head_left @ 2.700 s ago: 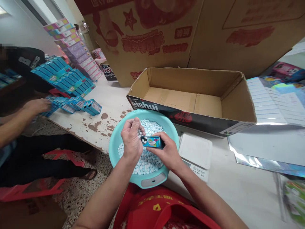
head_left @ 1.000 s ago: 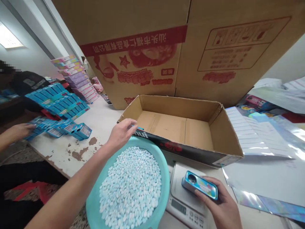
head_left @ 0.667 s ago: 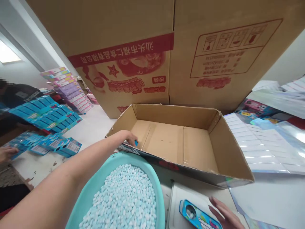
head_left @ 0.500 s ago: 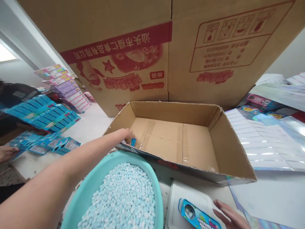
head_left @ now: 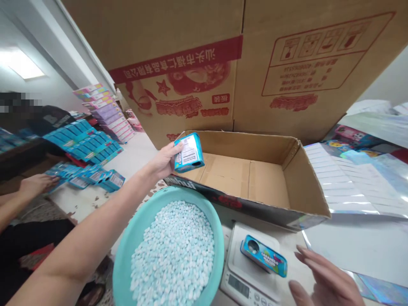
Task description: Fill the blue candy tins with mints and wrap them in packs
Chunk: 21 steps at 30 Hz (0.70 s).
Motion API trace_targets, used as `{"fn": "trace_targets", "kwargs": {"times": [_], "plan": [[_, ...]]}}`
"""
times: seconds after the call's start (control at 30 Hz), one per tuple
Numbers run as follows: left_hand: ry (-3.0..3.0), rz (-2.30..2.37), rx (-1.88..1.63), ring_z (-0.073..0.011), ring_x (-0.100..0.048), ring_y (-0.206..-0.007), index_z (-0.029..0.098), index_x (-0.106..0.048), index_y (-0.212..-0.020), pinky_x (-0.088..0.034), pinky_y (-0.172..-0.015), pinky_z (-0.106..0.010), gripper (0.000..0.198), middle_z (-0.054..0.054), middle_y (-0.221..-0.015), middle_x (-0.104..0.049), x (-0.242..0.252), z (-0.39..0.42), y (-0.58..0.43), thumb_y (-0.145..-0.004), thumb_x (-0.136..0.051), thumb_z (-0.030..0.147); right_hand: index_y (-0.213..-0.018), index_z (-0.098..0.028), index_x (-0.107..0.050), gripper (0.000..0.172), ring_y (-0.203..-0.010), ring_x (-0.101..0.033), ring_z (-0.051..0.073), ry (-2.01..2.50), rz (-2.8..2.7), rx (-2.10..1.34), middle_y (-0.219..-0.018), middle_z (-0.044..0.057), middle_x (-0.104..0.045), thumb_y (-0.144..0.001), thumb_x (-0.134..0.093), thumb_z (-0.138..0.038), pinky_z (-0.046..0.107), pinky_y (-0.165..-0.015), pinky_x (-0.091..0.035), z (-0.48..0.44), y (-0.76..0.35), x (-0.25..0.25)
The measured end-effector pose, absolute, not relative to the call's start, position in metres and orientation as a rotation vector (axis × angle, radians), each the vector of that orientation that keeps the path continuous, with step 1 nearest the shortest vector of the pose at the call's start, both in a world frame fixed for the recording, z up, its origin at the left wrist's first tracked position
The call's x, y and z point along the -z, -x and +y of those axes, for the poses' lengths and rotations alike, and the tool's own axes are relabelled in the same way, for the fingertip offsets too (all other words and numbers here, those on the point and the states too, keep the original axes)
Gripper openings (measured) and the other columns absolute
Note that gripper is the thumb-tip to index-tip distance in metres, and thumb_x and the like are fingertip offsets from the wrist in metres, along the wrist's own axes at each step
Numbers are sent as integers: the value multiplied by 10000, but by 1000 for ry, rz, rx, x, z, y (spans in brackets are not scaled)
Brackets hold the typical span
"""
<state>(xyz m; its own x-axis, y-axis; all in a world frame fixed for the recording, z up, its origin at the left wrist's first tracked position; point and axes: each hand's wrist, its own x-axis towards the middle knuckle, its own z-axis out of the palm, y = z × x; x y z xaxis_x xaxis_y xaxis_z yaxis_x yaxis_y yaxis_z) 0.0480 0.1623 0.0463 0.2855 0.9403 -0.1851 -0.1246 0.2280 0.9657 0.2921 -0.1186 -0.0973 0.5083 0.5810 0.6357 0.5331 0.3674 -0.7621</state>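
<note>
My left hand (head_left: pixel 164 160) grips a small blue candy box (head_left: pixel 189 152), held above the near left corner of an open, shallow cardboard box (head_left: pixel 307 187). My right hand (head_left: pixel 321 281) hovers open at the lower right, fingers stretched out, just right of a blue candy tin (head_left: pixel 264 255) that lies on a white kitchen scale (head_left: pixel 247 277). A teal basin (head_left: pixel 127 246) full of pale blue candies (head_left: pixel 175 250) sits between my arms.
A tall cardboard carton (head_left: pixel 242 68) stands behind the open box. Stacks of blue boxes (head_left: pixel 84 146) and pastel boxes (head_left: pixel 105 110) cover the table's left end, where another person's hand (head_left: pixel 35 185) rests. Shiny holographic sheets (head_left: pixel 357 182) lie on the right.
My left hand reached into the open box and has lifted out a small blue box. My right hand set the tin on the scale and let go of it.
</note>
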Motion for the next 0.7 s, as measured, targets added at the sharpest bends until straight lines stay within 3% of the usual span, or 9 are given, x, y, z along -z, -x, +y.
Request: {"fn": "trace_targets", "kwargs": {"times": [0.07,0.17,0.3,0.37,0.47,0.57,0.63,0.7], "plan": [[-770,997,-884,-145,-641,-620,115,-610,-954,-542,-618,-272,178,-66,-763,-688,-45,124,-46,-870,-572,268,-1079,-201,-603,333,-932,-624,261,1233,-1216,-47,-1027,114,-625,-765,-703,-245,432,-812,-535,-111,-265,78],[-499,1036,-864,-148,-644,-582,89,-629,-939,-540,-578,-264,241,-81,-721,-693,-29,69,-42,-934,-460,262,-1109,-211,-587,355,-977,-615,255,1220,-1303,-173,-1047,101,-630,-771,-695,-211,418,-805,-542,-104,-223,58],[-374,1059,-1092,-144,-666,-685,126,-614,-1003,-534,-611,-246,195,-65,-850,-711,-1,-1,-52,-928,-479,245,-1272,-228,-481,534,-1067,-603,259,1204,-1191,-617,-1210,119,-587,-794,-683,-352,390,-800,-560,-103,-175,54],[-413,1019,-1128,-167,-672,-808,165,-581,-1053,-537,-692,-270,194,-67,-959,-704,8,-34,-60,-895,-541,271,-1267,-219,-466,565,-1052,-617,260,1202,-1113,-817,-1197,118,-604,-786,-675,-430,390,-816,-552,-102,-158,55],[-678,1021,-975,-211,-640,-960,224,-519,-1087,-524,-774,-324,289,-70,-1074,-665,20,-59,-57,-849,-598,368,-1161,-209,-505,430,-929,-650,223,1259,-946,-889,-1056,81,-660,-826,-614,-455,365,-795,-543,-100,-152,54],[-1302,1224,-701,-261,-565,-1097,225,-540,-1070,-488,-866,-400,310,-99,-1182,-605,33,-42,-23,-869,-511,460,-1105,-204,-556,373,-844,-638,191,1338,-875,-767,-969,53,-662,-839,-590,-463,336,-754,-533,-100,-177,47],[-1848,1478,-401,-320,-462,-1226,216,-566,-1130,-384,-997,-475,386,-125,-1260,-563,45,-20,9,-822,-567,449,-1088,-200,-595,390,-805,-623,175,1386,-860,-618,-940,36,-650,-790,-659,-443,328,-746,-523,-103,-204,40],[-2109,1806,8,-405,-403,-1266,150,-542,-1218,-327,-1005,-552,487,-208,-1300,-518,58,-2,38,-825,-542,437,-1057,-199,-628,417,-777,-610,162,1371,-794,-419,-913,16,-639,-705,-754,-383,339,-776,-512,-107,-232,31]]}}
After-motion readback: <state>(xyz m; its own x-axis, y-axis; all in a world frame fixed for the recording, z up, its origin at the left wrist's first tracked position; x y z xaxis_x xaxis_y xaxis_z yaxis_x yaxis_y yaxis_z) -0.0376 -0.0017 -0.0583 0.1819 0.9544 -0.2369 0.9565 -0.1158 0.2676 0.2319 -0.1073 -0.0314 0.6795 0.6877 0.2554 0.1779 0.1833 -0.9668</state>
